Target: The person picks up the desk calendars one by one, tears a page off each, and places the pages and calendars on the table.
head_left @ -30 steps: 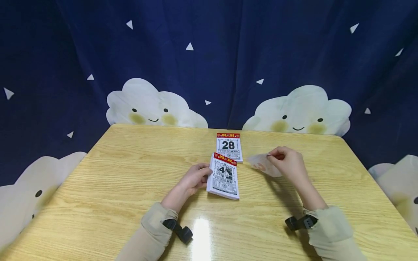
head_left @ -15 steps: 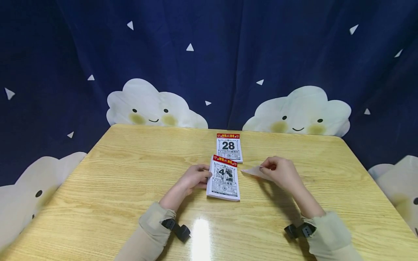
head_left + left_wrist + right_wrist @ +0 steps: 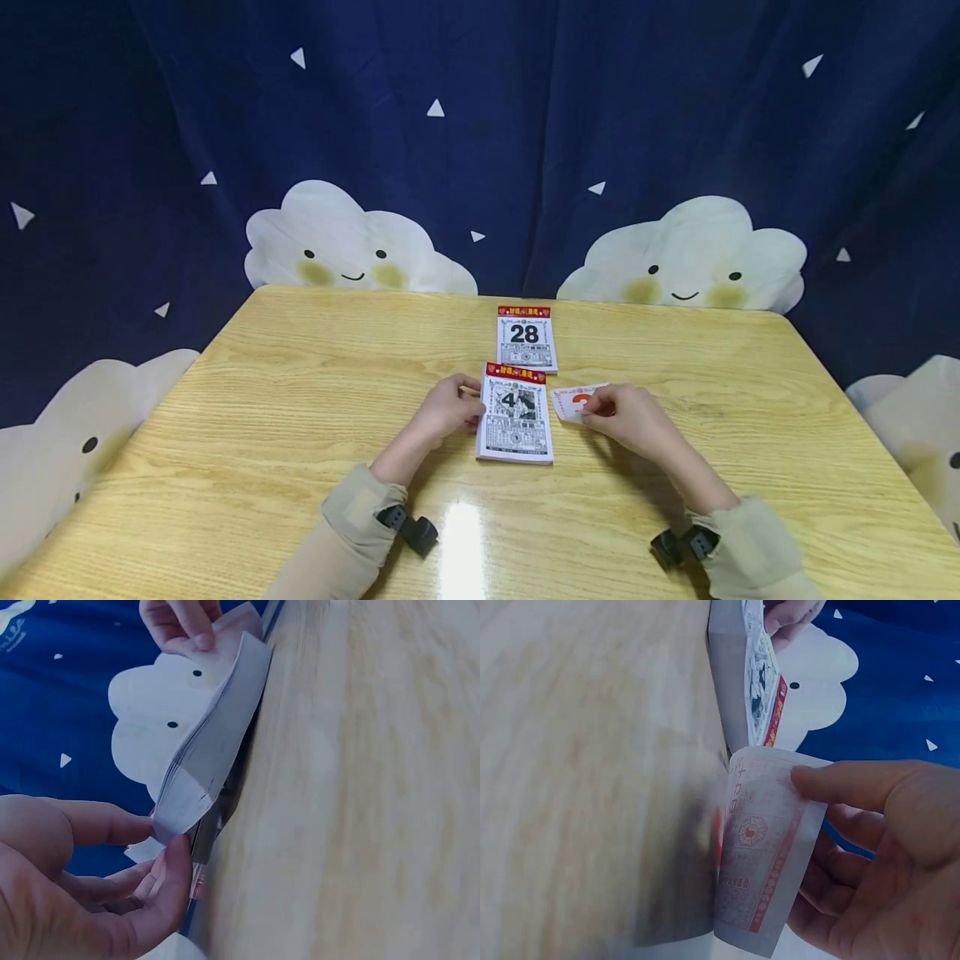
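Note:
A thick tear-off calendar (image 3: 517,433) with a red header and a black 4 lies mid-table in the head view. My left hand (image 3: 448,410) grips its left edge; in the left wrist view the thumb and a finger pinch the page block (image 3: 214,742). Just right of it, my right hand (image 3: 636,422) pinches a loose calendar sheet (image 3: 566,404) printed in red, part of a red 3 showing beside the fingers. The right wrist view shows this sheet (image 3: 754,832) curled, one edge between thumb and fingers.
Behind the first calendar lies a second tear-off calendar (image 3: 525,335) showing 28, its lower edge near the first one's header. Both are on a light wooden table (image 3: 300,375). A dark blue curtain (image 3: 510,150) with clouds hangs along the back edge.
My right hand has moved left and nearer, lowering the loose sheet beside the calendar, its red print now facing up. My left hand has turned the calendar straighter and shifted it slightly nearer.

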A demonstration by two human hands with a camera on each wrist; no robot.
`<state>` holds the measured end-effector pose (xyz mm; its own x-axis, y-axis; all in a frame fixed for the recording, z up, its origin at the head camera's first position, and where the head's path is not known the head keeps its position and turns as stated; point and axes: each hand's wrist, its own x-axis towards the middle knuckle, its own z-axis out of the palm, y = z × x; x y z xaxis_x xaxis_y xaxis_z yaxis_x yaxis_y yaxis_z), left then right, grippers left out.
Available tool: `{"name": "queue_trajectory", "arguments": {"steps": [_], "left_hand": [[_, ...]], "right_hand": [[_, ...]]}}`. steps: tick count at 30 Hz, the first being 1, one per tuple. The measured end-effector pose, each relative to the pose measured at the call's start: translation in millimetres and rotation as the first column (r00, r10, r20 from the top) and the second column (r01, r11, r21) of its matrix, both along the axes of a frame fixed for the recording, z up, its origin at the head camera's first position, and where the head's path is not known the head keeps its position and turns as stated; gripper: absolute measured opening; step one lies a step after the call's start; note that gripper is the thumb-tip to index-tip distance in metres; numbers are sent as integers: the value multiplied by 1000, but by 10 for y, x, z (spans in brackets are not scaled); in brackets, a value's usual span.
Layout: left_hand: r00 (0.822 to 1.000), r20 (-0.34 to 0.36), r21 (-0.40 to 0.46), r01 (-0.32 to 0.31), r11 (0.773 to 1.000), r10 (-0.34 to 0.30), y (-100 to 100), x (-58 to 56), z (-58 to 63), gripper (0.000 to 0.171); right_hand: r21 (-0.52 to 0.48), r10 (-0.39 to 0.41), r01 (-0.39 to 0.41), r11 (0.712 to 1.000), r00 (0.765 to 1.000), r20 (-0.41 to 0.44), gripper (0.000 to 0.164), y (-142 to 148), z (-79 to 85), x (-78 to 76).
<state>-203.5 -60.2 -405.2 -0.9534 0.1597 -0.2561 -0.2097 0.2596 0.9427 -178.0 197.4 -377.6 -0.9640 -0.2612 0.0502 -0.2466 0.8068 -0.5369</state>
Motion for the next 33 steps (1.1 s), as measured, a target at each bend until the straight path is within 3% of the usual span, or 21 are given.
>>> {"name": "queue_trajectory", "arguments": {"steps": [6, 12, 26, 33], "left_hand": [[998, 43, -32, 56, 998, -55, 4, 28, 34, 39], [997, 58, -39, 59, 998, -56, 9, 49, 49, 39], [998, -3, -71, 61, 996, -61, 24, 74, 52, 35], [997, -15, -121, 68, 990, -70, -2, 64, 71, 35]], "right_hand": [[10, 87, -88, 996, 996, 30, 9, -12, -75, 17], [19, 115, -117, 993, 992, 60, 8, -31, -101, 45], [15, 133, -135, 991, 984, 118, 11, -54, -111, 91], [21, 142, -148, 989, 975, 171, 22, -63, -60, 97]]}}
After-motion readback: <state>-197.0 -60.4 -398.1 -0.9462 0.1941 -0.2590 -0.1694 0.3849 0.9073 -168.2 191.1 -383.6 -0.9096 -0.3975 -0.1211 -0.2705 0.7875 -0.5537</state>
